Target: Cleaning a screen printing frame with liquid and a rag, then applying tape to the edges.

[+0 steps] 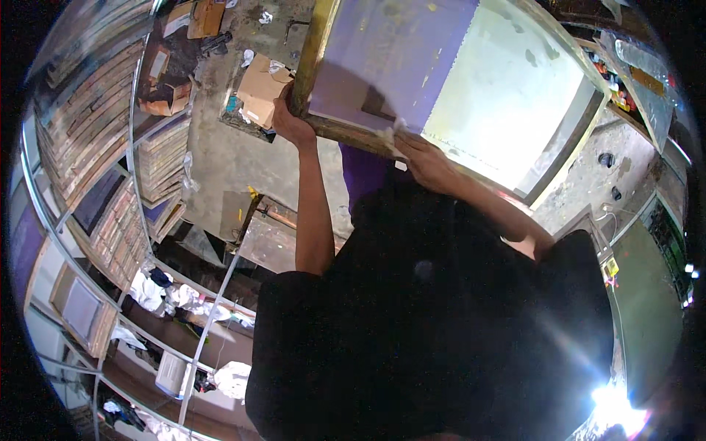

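A large wood-edged screen printing frame (346, 135) is held tilted in front of me at the top of the view. Its mesh has a purple left part (401, 55) and a pale, brightly lit right part (507, 95). My left hand (296, 125) grips the frame's near left corner, its fingers partly hidden behind the wood. At the near edge, my right hand (429, 163) presses a crumpled white cloth (394, 137) against the frame. The fingertips are partly covered by the cloth. A dark shadow falls on the purple mesh.
Racks on the left hold stacked wooden frames (99, 117). A flattened cardboard box (265, 90) lies beyond my left hand. White cloths (165, 294) fill a shelf at lower left. A worn table (276, 242) stands beside my left forearm. A bright lamp (618, 408) glares at lower right.
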A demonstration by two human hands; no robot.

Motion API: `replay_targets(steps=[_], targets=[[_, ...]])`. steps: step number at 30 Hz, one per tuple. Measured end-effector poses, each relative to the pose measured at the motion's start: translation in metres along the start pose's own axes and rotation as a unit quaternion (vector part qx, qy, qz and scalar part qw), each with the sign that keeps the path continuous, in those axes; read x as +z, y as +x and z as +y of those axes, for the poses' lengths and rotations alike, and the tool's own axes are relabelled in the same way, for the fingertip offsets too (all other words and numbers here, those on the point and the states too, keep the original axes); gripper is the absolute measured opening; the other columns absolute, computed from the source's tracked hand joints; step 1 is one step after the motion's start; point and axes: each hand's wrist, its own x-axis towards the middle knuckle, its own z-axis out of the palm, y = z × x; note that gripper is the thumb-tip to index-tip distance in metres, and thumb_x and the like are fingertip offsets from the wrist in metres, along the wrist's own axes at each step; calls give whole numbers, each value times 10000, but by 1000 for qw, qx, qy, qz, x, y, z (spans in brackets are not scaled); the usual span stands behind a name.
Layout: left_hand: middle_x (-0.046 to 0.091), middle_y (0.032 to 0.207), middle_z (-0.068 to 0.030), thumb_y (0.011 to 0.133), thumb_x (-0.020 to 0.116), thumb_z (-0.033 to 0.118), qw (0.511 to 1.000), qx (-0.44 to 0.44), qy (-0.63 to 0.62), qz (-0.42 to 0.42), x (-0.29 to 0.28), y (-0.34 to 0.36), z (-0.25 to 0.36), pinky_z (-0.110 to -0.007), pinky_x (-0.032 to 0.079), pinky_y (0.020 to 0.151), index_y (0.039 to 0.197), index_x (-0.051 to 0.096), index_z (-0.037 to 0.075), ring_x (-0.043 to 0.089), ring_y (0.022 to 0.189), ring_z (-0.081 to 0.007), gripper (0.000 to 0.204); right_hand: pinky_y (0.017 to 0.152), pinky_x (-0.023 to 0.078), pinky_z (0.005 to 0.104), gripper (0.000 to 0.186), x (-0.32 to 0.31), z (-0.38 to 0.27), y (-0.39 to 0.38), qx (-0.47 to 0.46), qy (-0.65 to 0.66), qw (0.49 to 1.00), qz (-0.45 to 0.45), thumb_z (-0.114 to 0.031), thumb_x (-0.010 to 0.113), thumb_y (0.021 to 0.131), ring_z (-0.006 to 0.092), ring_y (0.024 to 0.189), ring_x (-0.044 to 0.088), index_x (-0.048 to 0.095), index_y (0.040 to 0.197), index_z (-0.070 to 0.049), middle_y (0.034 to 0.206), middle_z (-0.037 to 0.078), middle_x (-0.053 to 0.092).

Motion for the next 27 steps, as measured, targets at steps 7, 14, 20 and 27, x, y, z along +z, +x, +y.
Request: replay_targets(steps=[7,14,20,27], targets=[[697,1043,-158,1054,322,390,999,-18,47,-3,-3,-2,-2,-343,499,891,1123,662,-101,648,958,-238,601,1049,417,449,508,70,-80,144,36,160,972,168,46,515,743,421,1188,537,576,1247,29,1235,246,603],[703,995,-132,1057,337,392,997,-42,21,-60,4,-12,26,-333,511,829,1133,657,-95,644,915,-200,587,719,561,432,303,78,-69,179,237,182,926,229,8,576,777,370,745,694,709,1048,-12,888,202,711],[693,1021,-100,1058,355,377,997,-39,-27,-57,-18,-5,-6,-329,505,804,1178,644,-57,629,909,-178,535,592,542,373,180,49,-91,203,434,541,657,294,-32,596,845,236,639,676,731,959,2,818,168,715],[667,1101,-157,1050,367,334,965,107,163,-176,-18,2,9,-385,474,874,1177,629,-48,612,1003,-290,481,534,469,327,248,-12,-25,269,281,398,690,535,-90,581,882,120,569,582,703,1077,2,655,142,645]])
